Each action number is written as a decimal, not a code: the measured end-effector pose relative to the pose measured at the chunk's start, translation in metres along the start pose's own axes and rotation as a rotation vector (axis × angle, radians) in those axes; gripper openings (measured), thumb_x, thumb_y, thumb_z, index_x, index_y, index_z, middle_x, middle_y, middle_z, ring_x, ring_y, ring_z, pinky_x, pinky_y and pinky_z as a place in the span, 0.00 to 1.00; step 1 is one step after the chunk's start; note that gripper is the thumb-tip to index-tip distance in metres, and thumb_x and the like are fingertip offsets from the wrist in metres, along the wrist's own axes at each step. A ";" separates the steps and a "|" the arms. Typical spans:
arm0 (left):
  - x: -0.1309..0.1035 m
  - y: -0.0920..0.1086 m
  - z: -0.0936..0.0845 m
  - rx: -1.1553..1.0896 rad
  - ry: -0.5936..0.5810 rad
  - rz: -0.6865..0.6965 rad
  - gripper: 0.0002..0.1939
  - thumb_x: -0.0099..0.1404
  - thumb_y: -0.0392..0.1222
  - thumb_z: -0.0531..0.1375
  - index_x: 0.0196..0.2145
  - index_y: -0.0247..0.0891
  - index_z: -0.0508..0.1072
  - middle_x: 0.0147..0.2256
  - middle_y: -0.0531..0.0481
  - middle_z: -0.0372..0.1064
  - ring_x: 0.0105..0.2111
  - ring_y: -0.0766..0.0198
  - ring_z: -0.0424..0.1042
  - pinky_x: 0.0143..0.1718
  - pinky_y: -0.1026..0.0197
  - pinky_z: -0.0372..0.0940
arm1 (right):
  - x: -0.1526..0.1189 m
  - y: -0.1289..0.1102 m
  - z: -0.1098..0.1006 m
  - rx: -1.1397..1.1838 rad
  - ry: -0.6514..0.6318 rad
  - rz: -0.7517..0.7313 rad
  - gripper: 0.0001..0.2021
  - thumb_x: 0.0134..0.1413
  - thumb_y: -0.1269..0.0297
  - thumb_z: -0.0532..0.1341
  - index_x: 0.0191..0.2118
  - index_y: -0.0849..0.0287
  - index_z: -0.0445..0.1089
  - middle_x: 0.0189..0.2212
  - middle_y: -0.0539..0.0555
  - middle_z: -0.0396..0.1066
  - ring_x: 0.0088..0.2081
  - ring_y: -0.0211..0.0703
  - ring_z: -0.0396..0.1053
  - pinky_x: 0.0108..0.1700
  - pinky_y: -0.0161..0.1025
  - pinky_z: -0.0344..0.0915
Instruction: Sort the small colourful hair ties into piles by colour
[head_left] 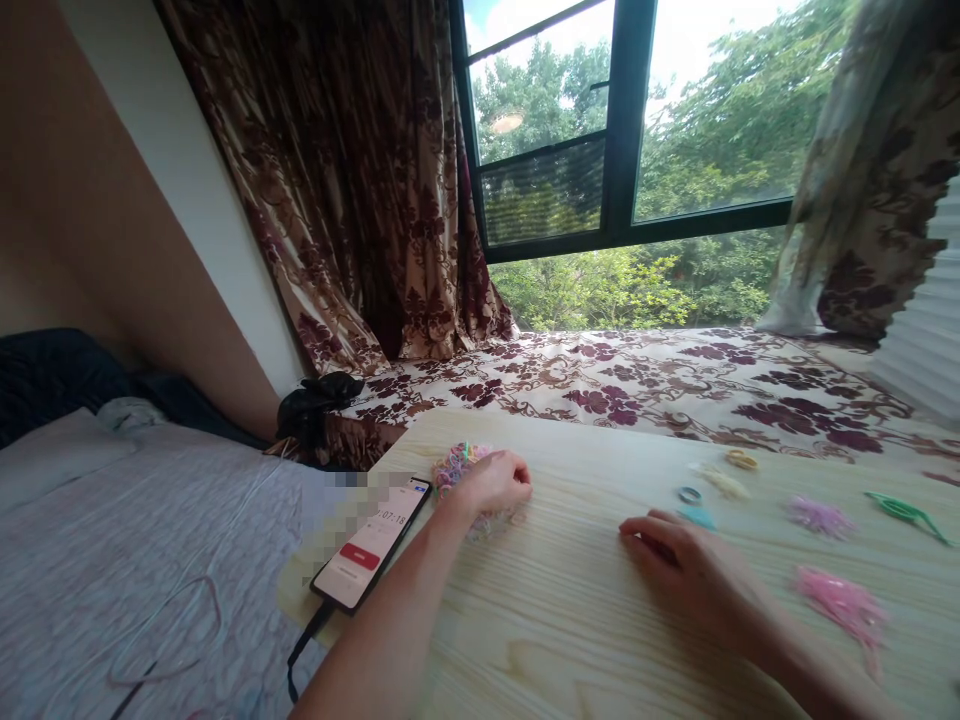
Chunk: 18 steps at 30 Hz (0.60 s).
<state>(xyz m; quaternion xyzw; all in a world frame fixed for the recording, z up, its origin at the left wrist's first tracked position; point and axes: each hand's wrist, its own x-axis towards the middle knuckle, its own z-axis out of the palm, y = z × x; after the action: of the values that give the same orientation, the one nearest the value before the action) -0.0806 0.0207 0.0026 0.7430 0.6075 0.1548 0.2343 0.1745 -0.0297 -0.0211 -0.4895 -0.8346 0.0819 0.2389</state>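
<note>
Head: multicoloured bands (450, 465) by left hand (496, 482)

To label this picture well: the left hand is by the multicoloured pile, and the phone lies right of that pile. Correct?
Not quite: in the head view, the phone lies left of the multicoloured pile. The left hand is by that pile.

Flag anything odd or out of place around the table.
A blocky, pixelated patch beside the phone looks odd: it hides part of the edge of the table and seems like picture masking, not a real object. The phone's cable runs past that edge, where it might snag.
</note>
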 end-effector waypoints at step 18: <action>0.005 -0.003 -0.006 -0.337 -0.003 -0.021 0.14 0.48 0.34 0.56 0.33 0.30 0.75 0.30 0.48 0.73 0.28 0.68 0.69 0.27 0.70 0.61 | 0.001 -0.002 -0.002 0.016 -0.033 0.004 0.15 0.55 0.59 0.50 0.33 0.54 0.73 0.29 0.53 0.74 0.29 0.43 0.72 0.29 0.35 0.63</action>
<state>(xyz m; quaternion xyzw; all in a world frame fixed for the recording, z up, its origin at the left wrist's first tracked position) -0.0850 0.0273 0.0054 0.6871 0.5802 0.2511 0.3580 0.1737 -0.0299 -0.0186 -0.4880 -0.8367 0.0972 0.2286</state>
